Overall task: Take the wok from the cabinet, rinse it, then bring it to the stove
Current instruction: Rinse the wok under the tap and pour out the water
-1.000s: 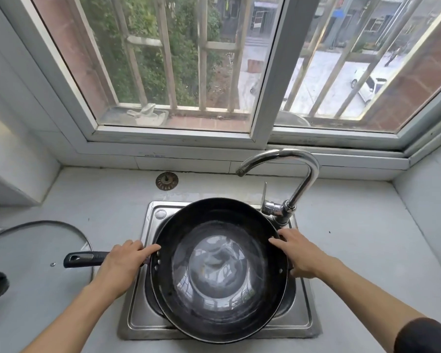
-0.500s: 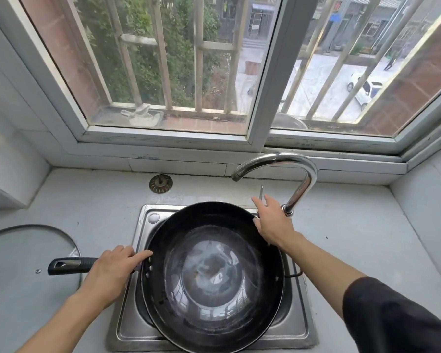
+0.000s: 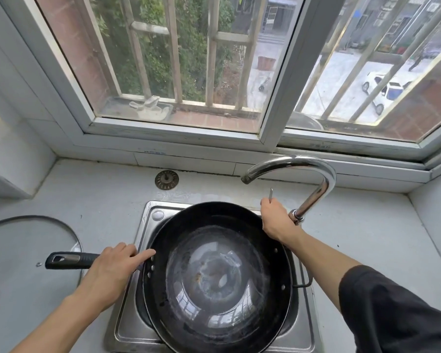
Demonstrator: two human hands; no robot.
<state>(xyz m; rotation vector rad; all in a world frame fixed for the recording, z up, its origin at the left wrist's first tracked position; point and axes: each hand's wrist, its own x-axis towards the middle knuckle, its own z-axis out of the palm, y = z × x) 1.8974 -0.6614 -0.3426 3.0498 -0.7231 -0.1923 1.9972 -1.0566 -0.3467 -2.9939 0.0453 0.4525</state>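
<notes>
A black wok (image 3: 218,276) rests over the steel sink (image 3: 148,217), with a shallow pool of water in its bottom. Its long black handle (image 3: 66,260) points left over the counter. My left hand (image 3: 112,270) grips that handle where it joins the rim, index finger stretched along the rim. My right hand (image 3: 275,220) is closed around the thin lever of the chrome faucet (image 3: 313,174), just behind the wok's far right rim. The spout arches over the sink; no water runs from it.
A glass lid (image 3: 28,240) lies flat on the counter at the left. A round sink strainer (image 3: 166,180) sits on the counter behind the sink. A window with bars runs along the back wall. White tiled walls close in both sides.
My right hand left the wok's right rim and went up to the faucet lever, closing on it. My left hand stayed on the handle. The wok has hardly moved.
</notes>
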